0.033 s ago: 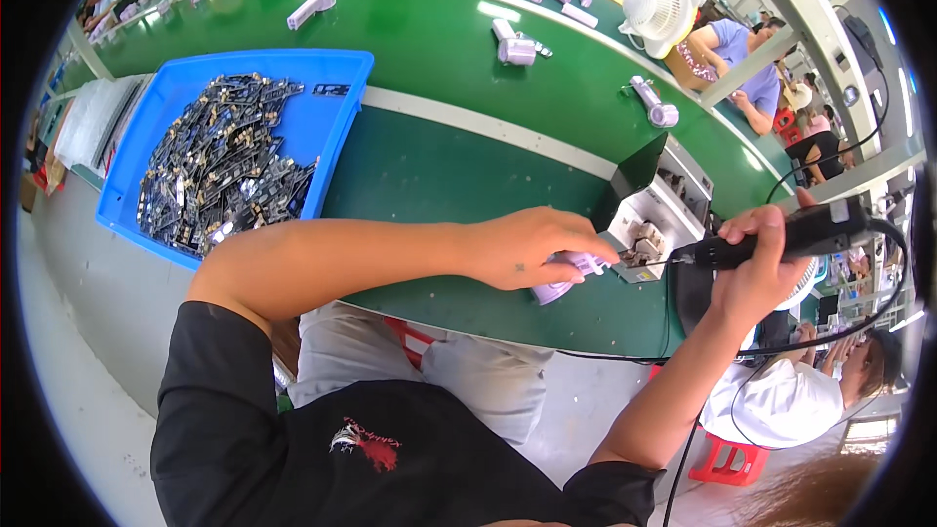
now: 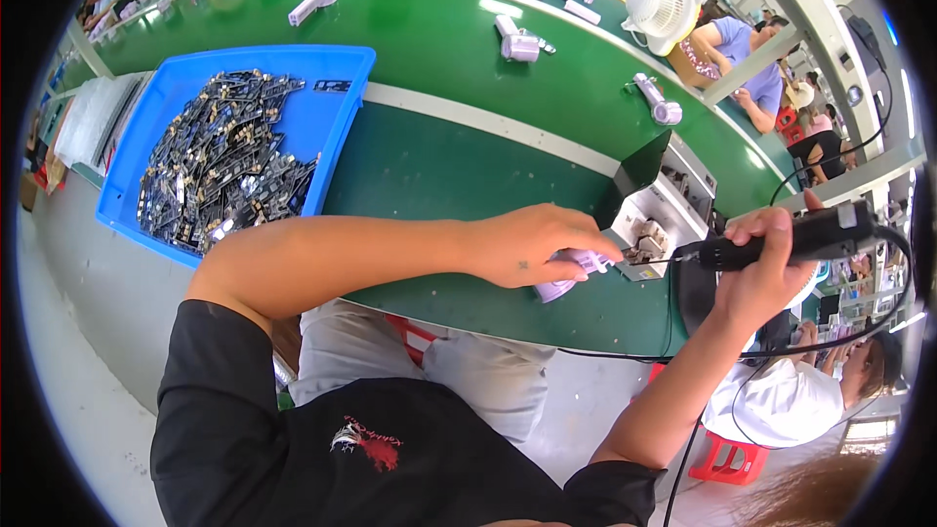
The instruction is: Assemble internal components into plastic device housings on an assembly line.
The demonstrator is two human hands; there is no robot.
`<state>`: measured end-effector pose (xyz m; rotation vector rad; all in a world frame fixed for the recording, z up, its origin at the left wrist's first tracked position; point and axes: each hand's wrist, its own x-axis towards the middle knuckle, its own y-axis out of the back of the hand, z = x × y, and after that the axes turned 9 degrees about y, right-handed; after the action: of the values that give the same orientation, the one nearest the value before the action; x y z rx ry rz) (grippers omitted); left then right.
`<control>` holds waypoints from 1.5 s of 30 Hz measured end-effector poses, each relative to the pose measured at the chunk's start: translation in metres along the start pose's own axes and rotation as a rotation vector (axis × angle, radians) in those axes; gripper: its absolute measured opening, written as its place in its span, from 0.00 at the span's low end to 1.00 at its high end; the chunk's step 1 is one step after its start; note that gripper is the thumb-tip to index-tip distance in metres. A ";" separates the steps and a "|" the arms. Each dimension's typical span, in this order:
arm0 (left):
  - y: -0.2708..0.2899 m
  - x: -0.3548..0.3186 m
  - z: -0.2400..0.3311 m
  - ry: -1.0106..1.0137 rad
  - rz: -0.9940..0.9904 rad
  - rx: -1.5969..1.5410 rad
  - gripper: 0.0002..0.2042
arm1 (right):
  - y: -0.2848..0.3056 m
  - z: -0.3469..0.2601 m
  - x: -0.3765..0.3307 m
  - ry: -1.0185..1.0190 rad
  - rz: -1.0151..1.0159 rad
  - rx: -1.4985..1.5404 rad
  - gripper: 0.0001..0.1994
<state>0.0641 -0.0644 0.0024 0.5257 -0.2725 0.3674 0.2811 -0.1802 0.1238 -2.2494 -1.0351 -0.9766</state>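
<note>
A lilac plastic casing [image 2: 554, 288] is held low over the front of the green bench by my left hand [image 2: 547, 246], whose fingers curl over it and cover much of it. My right hand [image 2: 759, 273] is wrapped around a black electric screwdriver [image 2: 791, 240] with a cable at its back end. The screwdriver lies almost level, and its thin bit points left toward the fingertips of my left hand. Whether the bit touches the casing I cannot tell. Just behind the bit stands a small metal screw feeder box [image 2: 644, 224] with a dark lid.
At the left, a blue bin [image 2: 337, 151] holds many small black circuit parts. Several lilac casings [image 2: 519, 47] lie on the green conveyor belt [image 2: 420, 29] beyond the bench. A white fan [image 2: 659, 2] stands at the far side. Co-workers sit to the right, and black cables hang there.
</note>
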 end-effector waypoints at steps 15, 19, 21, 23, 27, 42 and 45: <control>-0.004 -0.002 -0.009 -0.048 -0.005 -0.082 0.19 | 0.004 -0.018 -0.009 -0.030 -0.084 0.188 0.24; -0.003 -0.003 -0.010 -0.027 0.007 -0.080 0.16 | -0.009 -0.012 -0.021 -0.039 -0.182 0.317 0.25; -0.002 -0.001 -0.006 -0.002 -0.003 -0.083 0.16 | -0.017 -0.012 -0.024 -0.025 -0.211 0.340 0.26; -0.001 -0.001 -0.008 -0.005 -0.005 -0.075 0.16 | -0.021 -0.014 -0.026 -0.072 -0.278 0.370 0.23; -0.002 0.002 -0.008 -0.005 -0.039 -0.085 0.16 | -0.027 -0.015 -0.023 -0.070 -0.331 0.364 0.23; -0.002 0.002 -0.013 -0.025 -0.027 -0.062 0.16 | -0.015 0.001 -0.022 -0.079 -0.384 0.366 0.19; -0.003 0.003 -0.014 -0.022 -0.031 -0.072 0.16 | -0.018 -0.002 -0.023 -0.064 -0.378 0.362 0.19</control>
<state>0.0702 -0.0590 -0.0094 0.4634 -0.2973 0.3210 0.2554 -0.1810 0.1098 -1.8354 -1.5662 -0.7835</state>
